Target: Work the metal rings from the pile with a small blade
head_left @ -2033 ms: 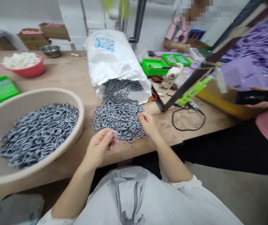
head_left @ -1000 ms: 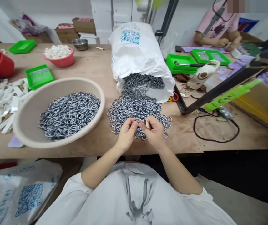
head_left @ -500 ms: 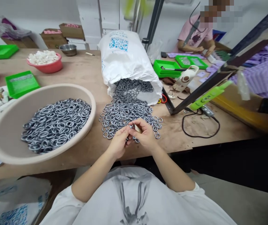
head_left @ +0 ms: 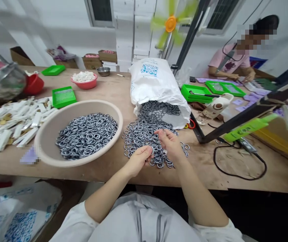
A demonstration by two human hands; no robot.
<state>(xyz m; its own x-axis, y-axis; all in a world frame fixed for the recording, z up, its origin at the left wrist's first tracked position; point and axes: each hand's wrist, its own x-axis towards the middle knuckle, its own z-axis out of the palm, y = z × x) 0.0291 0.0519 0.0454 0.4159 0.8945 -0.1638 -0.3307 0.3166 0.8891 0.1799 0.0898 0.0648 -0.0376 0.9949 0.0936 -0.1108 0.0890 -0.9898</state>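
Observation:
My left hand (head_left: 140,160) is closed at the near edge of a pile of grey rings (head_left: 138,136), with part of a ring (head_left: 152,150) showing at its thumb tip. Over the same pile, my right hand (head_left: 171,144) has its fingers bent and pinched together. A small dark bit shows at those fingertips, and what they hold is too small to make out. The hands are a little apart. Behind them lies a white sack (head_left: 156,85), its mouth facing me and more rings inside. Left of my hands stands a large beige basin (head_left: 45,148) holding many similar rings.
White pieces (head_left: 29,121) lie heaped at the left, beside a metal bowl (head_left: 6,82). Green trays (head_left: 64,97) and a pink basin (head_left: 85,84) stand behind. A slanted dark metal post (head_left: 224,126) and a black cable (head_left: 215,164) are to the right. Another person (head_left: 231,65) sits beyond.
My hands have separated; the right one has moved up and right from the left. The light-handled tool visible in my right hand earlier no longer shows clearly. The view has tilted up and turned left.

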